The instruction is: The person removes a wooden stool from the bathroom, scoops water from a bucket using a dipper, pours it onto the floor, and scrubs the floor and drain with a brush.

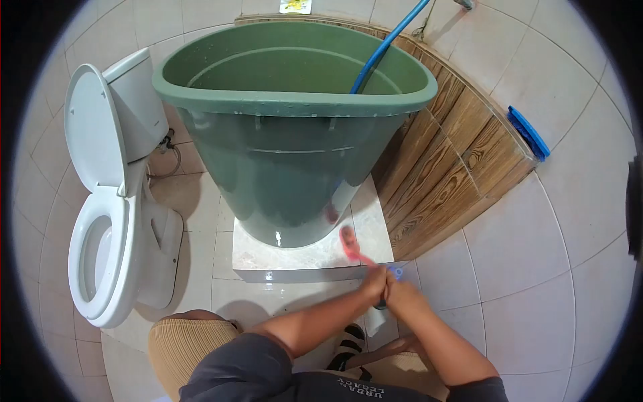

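Note:
A red long-handled brush (348, 242) is tilted in front of the green tub, its blurred head over the pale tiled base. My left hand (374, 286) is closed around the brush's handle. Pressed against it is my right hand (406, 299), also closed; what its fingers grip is hidden. A small bluish ring (398, 273) shows just above my right hand, and a dark piece (380, 305) peeks out below the hands. I cannot tell what either belongs to.
The large green tub (281, 174) stands on a raised tiled base (251, 258), with a blue hose (388, 43) running into it. A white toilet (100, 261), lid up, is at left. A wood-patterned ledge (455, 147) carries a blue brush-like object (528, 134).

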The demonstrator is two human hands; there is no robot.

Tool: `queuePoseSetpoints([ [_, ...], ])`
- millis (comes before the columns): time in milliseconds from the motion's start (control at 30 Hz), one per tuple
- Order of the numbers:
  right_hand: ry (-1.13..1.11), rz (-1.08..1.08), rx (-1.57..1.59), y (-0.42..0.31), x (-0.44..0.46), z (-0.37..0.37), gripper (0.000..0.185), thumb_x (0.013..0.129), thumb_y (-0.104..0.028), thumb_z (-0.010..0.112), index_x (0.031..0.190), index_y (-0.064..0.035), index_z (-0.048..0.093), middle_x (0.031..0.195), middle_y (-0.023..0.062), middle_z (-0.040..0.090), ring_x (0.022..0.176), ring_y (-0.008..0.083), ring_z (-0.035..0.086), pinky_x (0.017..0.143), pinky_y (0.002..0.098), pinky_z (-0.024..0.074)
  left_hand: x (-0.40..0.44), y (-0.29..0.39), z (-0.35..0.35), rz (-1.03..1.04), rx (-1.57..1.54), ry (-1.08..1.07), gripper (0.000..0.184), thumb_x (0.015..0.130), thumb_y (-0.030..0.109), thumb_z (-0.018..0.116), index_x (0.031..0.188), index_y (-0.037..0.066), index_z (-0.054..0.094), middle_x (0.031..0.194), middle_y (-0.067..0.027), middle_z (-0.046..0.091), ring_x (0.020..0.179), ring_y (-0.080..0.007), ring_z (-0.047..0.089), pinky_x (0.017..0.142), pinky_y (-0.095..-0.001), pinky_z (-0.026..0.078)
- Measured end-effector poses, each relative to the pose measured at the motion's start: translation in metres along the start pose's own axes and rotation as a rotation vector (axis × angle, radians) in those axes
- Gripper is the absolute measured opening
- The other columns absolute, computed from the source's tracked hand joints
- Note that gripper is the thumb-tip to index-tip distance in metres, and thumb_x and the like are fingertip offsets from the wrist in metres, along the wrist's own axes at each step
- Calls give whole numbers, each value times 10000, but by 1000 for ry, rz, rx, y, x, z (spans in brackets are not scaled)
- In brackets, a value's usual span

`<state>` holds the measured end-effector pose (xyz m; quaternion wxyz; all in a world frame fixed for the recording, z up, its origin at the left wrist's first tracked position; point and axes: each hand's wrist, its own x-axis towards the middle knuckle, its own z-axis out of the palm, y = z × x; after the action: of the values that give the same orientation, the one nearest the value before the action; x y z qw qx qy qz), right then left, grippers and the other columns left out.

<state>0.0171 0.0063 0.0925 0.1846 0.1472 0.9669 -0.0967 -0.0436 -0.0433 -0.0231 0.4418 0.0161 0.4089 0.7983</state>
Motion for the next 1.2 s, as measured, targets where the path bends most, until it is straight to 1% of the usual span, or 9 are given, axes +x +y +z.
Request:
queuePoseSetpoints([
  [67,144,-18,42,1,45,8,316,841,-243,375,1063,-41,476,832,261,575,786,408,556,693,478,440,89,-15,-34,-4,50,173,346,862,220,300,573,91,442,505,-40,454,440,-166,449,450,-341,369],
  [233,245,-29,190,7,109,8,330,813,-232,421,1077,-43,483,875,265,567,834,404,546,747,462,428,129,41,-44,-135,-7,34,309,849,267,363,653,68,494,517,-52,471,380,-184,427,345,-346,316],
  [567,25,-227,-88,-14,-42,-1,346,807,-213,432,1116,-63,476,791,237,582,730,390,566,668,477,444,-65,2,25,-13,-249,339,281,848,178,343,627,65,474,560,-55,491,447,-146,464,374,-286,342],
  [767,-39,-434,-53,-90,-26,21,401,791,-230,450,1170,-100,454,819,230,585,765,386,566,702,466,443,-105,19,-55,235,-232,487,320,865,222,315,632,61,463,515,-50,462,396,-152,425,332,-309,323],
  [867,-30,-556,-31,-153,9,39,407,802,-229,413,1195,-127,432,849,235,583,787,386,562,722,452,438,-113,39,-135,388,84,590,297,872,235,325,658,76,456,551,-41,446,525,-150,466,459,-316,385],
  [900,-19,-605,9,-174,16,45,404,802,-210,409,1198,-131,425,842,241,581,770,395,558,705,452,438,-127,63,-145,365,-89,652,290,871,242,329,655,87,444,549,-36,430,545,-152,458,497,-321,392],
  [967,-24,-559,18,-210,22,56,411,799,-216,399,1194,-107,425,869,243,577,789,383,561,721,451,438,-143,83,-172,356,-409,516,315,875,261,325,602,118,389,522,-16,378,507,-156,403,491,-335,369],
  [1067,-43,-556,-81,-223,5,47,361,812,-152,359,1144,-40,443,892,212,591,822,349,577,741,421,455,-153,91,-172,290,-464,638,319,868,258,344,590,108,387,524,-15,394,446,-152,389,359,-302,300],
  [1200,19,-574,-2,-155,-11,51,377,815,-177,397,1175,-67,418,837,236,582,766,382,569,691,450,453,-132,44,-142,222,-314,353,329,870,277,331,574,139,372,512,3,365,437,-144,372,422,-291,328],
])
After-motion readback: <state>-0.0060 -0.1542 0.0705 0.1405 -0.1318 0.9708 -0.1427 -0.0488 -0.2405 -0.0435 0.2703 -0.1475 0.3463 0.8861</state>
